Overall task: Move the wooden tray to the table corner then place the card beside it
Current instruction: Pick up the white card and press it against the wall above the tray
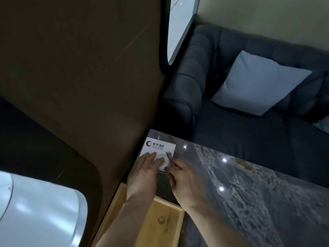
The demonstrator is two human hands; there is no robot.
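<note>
Both hands rest on a card at the far corner of a marble table.

The shallow light-wood tray (167,223) lies along the table's left edge, under the forearms. Beyond it, the left hand (144,173) presses flat, fingers spread, on the white printed card (156,148); the right hand (185,180) pinches its right edge. Grey veined marble table (258,193) extends right.

The one head-worn wide-angle view looks steeply down and forward from close above the table (249,184), its corner by the wall (80,77) centred, with the sofa (231,122) beyond.
</note>
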